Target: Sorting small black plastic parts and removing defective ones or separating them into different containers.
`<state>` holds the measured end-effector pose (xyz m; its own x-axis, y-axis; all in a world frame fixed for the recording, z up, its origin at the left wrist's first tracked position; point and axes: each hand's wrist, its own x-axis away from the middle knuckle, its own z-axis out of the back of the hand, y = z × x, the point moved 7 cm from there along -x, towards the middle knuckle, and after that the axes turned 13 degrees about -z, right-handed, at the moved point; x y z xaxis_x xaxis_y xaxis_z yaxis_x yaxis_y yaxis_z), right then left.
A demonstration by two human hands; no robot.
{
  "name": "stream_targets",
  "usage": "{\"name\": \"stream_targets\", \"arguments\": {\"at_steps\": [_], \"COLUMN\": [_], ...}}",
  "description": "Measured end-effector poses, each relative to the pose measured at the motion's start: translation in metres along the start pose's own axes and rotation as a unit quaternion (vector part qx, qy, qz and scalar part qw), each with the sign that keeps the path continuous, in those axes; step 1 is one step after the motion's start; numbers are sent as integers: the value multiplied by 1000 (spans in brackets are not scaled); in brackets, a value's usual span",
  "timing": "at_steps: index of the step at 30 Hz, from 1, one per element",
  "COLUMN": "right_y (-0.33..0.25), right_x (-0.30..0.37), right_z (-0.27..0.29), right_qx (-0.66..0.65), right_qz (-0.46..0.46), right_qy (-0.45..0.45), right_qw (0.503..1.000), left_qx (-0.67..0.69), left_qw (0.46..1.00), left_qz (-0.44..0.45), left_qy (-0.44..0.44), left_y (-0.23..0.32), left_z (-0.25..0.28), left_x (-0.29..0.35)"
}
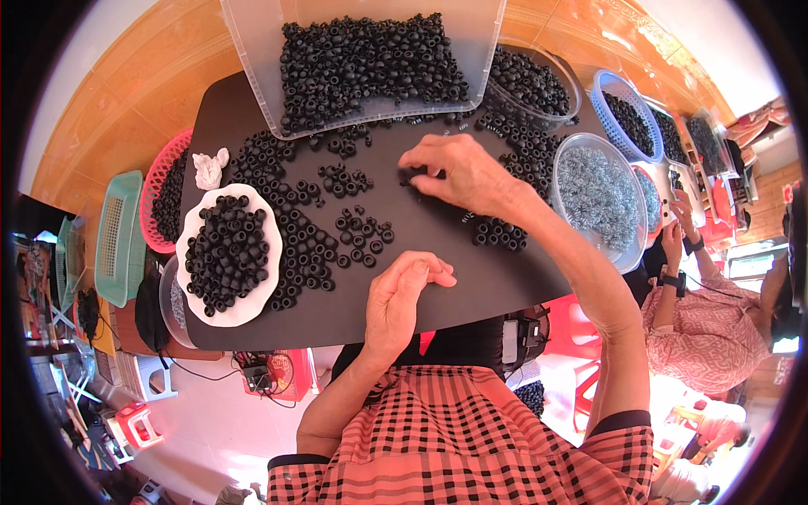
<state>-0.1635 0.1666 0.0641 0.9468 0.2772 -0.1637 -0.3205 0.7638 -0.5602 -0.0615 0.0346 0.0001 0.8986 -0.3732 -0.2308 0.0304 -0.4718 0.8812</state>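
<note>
Over the middle of the dark table (337, 324), my right hand (463, 172) reaches in with curled fingers, pinching a small black part (412, 174) at the tabletop; the fingers cover much of it. My left hand (400, 299) is nearer me, above the front of the table. Its fingers are drawn together and point right, and whatever is inside them is hidden. Small round black parts with holes (362, 236) lie in loose clusters left of my hands. Another group of black parts (498, 233) is beneath my right wrist.
A clear bin (261, 76) of black parts stands at the back. A white scalloped plate (261, 295) heaped with them is left; a pink basket (156, 189) is beyond. At right stands a tub (623, 261) of small clear pieces. Another person's hands (677, 223) work farther right.
</note>
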Motion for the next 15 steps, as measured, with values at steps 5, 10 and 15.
{"name": "stream_targets", "arguments": {"at_steps": [5, 10, 15], "right_y": [0, -1, -25], "right_x": [9, 13, 2], "right_z": [-12, -8, -9], "right_qx": [25, 69, 58], "right_qz": [-13, -46, 7], "right_qy": [-15, -1, 81], "right_qw": [999, 997, 995], "left_qx": [-19, -38, -26], "left_qw": [1000, 999, 999], "left_qz": [-8, -29, -24], "left_qy": [-8, 16, 12], "left_y": [1, 3, 0], "left_z": [-1, -2, -1], "left_x": [-1, -3, -2]}}
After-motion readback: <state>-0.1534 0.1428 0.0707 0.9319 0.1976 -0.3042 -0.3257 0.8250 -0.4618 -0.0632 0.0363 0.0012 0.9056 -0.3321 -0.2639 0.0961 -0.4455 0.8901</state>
